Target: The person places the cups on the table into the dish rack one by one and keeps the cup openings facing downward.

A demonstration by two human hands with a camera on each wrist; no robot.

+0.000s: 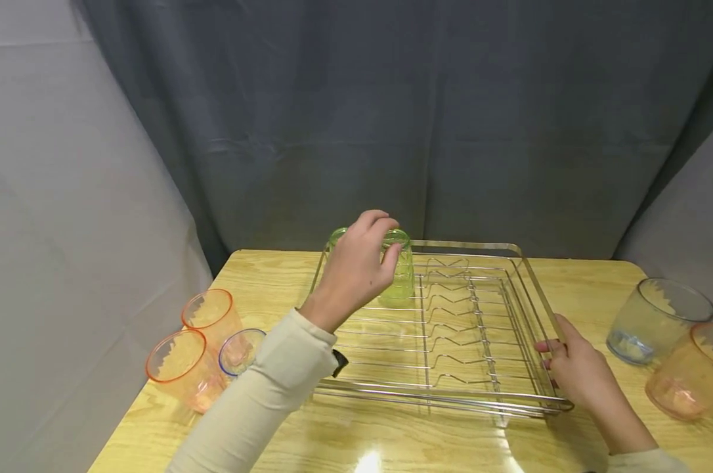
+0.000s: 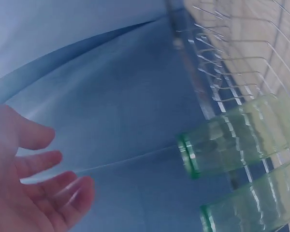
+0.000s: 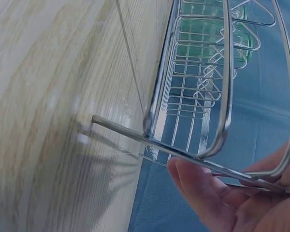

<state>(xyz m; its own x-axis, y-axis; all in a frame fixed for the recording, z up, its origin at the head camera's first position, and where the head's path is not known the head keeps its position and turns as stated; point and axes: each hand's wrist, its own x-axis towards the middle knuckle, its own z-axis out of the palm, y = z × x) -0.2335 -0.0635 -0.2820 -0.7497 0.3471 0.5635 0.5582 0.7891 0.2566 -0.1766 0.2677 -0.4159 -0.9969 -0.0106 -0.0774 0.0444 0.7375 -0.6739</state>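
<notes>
Two green ribbed glasses (image 1: 400, 279) (image 2: 241, 137) stand in the back left of a metal wire dish rack (image 1: 451, 394). One of them is mostly hidden behind my left hand (image 1: 359, 266) in the head view. That hand is raised over the glasses; the left wrist view has its fingers (image 2: 75, 198) loosely bent, apart from the glasses, holding nothing. At the rack's right side, my right hand (image 1: 581, 368) grips the wire frame. From the right wrist view, its fingers (image 3: 193, 186) curl round the frame wires from below.
Left of the rack on the wooden table (image 1: 274, 276) are two orange-rimmed glasses (image 1: 179, 378) and a blue-rimmed glass (image 1: 238, 351), partly behind the left sleeve. To the right stand a grey-blue glass (image 1: 646, 328) and an orange glass (image 1: 681, 387). A dark curtain (image 1: 392, 131) hangs behind.
</notes>
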